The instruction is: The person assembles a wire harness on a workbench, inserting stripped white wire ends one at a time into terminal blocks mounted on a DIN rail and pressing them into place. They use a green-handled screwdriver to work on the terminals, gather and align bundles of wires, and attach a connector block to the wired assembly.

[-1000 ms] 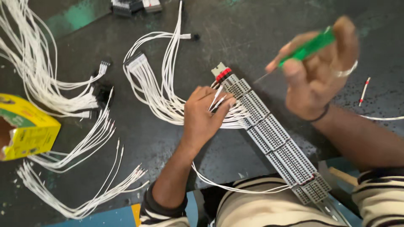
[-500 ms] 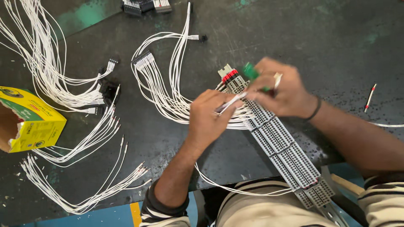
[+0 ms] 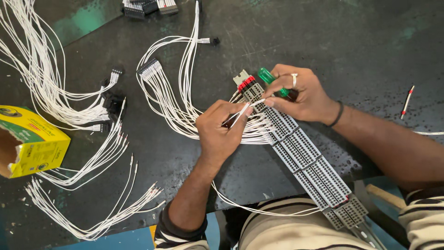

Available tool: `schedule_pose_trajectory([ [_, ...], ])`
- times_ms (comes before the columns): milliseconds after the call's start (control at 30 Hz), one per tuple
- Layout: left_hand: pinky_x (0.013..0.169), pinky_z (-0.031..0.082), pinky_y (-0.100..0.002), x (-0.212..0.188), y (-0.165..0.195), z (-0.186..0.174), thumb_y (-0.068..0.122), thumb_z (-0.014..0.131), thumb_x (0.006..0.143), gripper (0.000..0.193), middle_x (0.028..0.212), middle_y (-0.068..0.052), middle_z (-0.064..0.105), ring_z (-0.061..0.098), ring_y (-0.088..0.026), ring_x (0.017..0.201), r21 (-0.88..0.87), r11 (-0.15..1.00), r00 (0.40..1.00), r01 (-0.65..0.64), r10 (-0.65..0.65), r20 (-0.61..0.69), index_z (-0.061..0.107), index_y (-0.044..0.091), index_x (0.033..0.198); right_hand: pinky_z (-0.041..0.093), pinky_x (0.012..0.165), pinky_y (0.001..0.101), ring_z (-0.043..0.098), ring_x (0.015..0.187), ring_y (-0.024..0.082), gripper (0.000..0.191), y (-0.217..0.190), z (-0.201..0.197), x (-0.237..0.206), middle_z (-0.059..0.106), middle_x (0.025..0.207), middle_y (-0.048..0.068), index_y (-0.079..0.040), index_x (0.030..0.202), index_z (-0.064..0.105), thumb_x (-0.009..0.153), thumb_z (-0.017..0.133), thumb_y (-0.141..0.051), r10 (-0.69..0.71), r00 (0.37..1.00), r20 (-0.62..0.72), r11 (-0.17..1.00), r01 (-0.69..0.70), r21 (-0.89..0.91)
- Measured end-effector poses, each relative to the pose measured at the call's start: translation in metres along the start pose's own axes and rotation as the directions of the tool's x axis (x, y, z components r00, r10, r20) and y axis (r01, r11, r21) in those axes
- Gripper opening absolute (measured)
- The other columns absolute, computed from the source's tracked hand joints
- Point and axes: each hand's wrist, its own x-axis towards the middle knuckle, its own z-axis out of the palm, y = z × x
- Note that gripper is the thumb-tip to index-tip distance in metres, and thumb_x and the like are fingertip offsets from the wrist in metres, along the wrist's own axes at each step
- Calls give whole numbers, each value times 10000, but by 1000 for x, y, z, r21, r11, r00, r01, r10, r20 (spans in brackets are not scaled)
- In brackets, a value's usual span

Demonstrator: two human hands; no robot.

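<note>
The screwdriver point(image 3: 273, 82) handle is glossy see-through green plastic; the terminal block strip point(image 3: 303, 155) looks like matt grey plastic with red plastic bits at its far end; the wires point(image 3: 171, 99) have smooth white plastic insulation; the table point(image 3: 323, 32) is dark, scuffed and rough-looking; the yellow box point(image 3: 32, 146) at the table's left edge is slightly shiny cardboard
</note>
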Motion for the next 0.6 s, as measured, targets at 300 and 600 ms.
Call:
schedule_pose_trajectory([
  [300,590,462,-256,2,-6,1,68,801,916,94,824,-53,691,638,-97,681,-16,1000,999,6,-5,43,774,34,999,416,616,293,555,753,130,169,-6,-1,2,617,924,61,-46,1029,737,878,811,-57,-39,999,1,997,39,-61],
  [600,623,516,-240,-1,3,-1,57,797,902,154,916,-74,736,685,-98,729,-23,997,997,-72,73,28,760,38,1050,392,579,297,533,688,117,156,-11,-1,4,616,877,50,-51,1002,713,886,810,-90,-37,999,23,998,38,-48],
])
